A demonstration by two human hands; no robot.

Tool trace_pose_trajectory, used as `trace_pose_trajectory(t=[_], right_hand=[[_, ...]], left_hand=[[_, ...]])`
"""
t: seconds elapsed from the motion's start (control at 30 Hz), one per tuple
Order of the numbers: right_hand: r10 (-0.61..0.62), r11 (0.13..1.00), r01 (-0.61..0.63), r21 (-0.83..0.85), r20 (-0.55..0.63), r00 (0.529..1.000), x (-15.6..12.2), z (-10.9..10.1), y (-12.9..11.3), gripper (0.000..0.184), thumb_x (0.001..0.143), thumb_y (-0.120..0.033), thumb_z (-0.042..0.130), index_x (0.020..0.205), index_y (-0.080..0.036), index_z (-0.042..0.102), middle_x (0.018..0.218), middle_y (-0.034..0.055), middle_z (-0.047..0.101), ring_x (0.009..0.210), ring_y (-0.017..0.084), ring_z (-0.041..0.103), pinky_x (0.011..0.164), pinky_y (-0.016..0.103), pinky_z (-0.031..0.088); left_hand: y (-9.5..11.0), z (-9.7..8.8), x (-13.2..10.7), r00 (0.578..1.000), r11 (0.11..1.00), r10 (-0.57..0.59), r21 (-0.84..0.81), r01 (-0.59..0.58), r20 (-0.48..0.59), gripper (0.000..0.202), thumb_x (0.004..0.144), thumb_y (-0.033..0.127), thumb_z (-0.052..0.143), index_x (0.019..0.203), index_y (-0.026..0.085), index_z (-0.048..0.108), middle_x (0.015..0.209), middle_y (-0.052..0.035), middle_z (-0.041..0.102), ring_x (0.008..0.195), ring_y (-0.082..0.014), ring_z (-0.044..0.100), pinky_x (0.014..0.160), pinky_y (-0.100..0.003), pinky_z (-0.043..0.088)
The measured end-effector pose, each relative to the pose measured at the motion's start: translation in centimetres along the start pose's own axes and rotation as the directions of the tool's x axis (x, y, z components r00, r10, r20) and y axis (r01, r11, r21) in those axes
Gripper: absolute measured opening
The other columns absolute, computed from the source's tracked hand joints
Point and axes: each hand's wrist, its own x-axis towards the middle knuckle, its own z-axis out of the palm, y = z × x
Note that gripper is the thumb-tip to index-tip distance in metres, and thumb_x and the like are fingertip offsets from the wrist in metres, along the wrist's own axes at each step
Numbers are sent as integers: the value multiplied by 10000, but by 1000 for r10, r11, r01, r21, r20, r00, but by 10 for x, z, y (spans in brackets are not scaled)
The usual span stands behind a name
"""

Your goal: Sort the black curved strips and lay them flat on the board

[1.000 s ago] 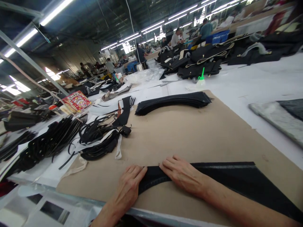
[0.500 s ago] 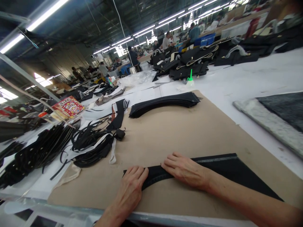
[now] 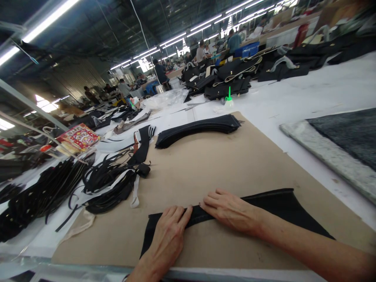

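A curved black piece of leather or fabric with flared ends lies across the near part of the brown board. My left hand presses on it towards its left end, fingers together and bent over the upper edge. On its narrow middle rests my right hand, fingertips pinching down at the same edge close to my left thumb. Part of the strip is hidden under both hands and my right forearm. Farther up the board sits a stack of similar black curved pieces.
Black straps and a row of black pieces lie on the left. A green-tipped bottle stands beyond the board, before piled black bags. A stone slab is at right. People work in the background.
My left hand has shifted slightly right along the edge, and the piece's flared left end now shows beside it. The right-hand edge stands a little raised. My right hand stays nearly in place.
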Motion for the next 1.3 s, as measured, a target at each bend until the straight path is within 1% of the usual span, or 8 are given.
trace_pose_trajectory(t=[0.2,0.33,0.43,0.6,0.7,0.93,1.1,1.3], right_hand=[[-39,999,39,6,4,999,-8,0,11,99,946,-150,502,990,-150,591,889,24,594,782,180,490,712,332,373],[-27,1000,27,-1,-6,1000,-24,-4,22,107,954,-152,488,978,-148,593,882,29,593,774,182,479,713,329,368],[-11,1000,11,-6,-11,1000,-37,-6,28,126,958,-143,473,992,-149,593,870,34,592,777,184,481,710,326,361],[4,1000,-4,-15,-13,1000,-50,-10,34,126,959,-142,469,987,-152,592,857,30,592,758,176,487,694,325,355],[11,1000,-12,-16,-13,1000,-53,-11,35,127,960,-140,467,980,-155,592,862,32,594,762,174,494,686,322,350],[29,999,-29,-24,-10,1000,-54,-11,35,99,951,-151,494,975,-159,589,854,19,595,756,175,498,676,324,345],[27,999,-27,-35,-11,1000,-58,-9,40,89,947,-151,504,946,-156,593,864,21,599,770,173,502,699,325,352],[34,998,-34,-51,-12,999,-69,-14,47,88,943,-142,507,941,-154,594,861,19,598,756,170,499,676,327,350]], left_hand=[[8,-2,4,999,996,-32,87,31,18,601,829,-7,409,1355,278,469,961,-67,559,870,-211,516,782,-380,489],[11,3,10,998,1000,10,18,-9,-60,502,831,-19,383,1256,186,552,1132,-95,564,1006,-216,513,877,-371,467],[17,4,18,999,1000,29,-3,-29,-37,439,817,-24,392,1190,119,575,1063,-93,597,969,-211,523,884,-371,463],[28,0,29,998,992,32,123,-38,48,644,816,-13,415,1397,264,407,955,-56,579,846,-207,523,789,-384,482],[32,-1,32,999,985,16,169,-22,38,662,809,-22,411,1386,302,424,941,-57,565,837,-208,522,772,-380,485],[41,9,38,992,989,125,84,-122,-31,551,778,-49,367,1287,109,511,1126,-105,571,997,-216,513,893,-354,463],[45,8,41,995,994,88,59,-91,45,647,818,-29,381,1419,209,371,1050,-64,574,939,-211,506,847,-369,466],[48,7,48,998,997,43,67,-46,46,577,837,-3,403,1354,244,467,992,-56,566,901,-204,493,818,-356,444]])
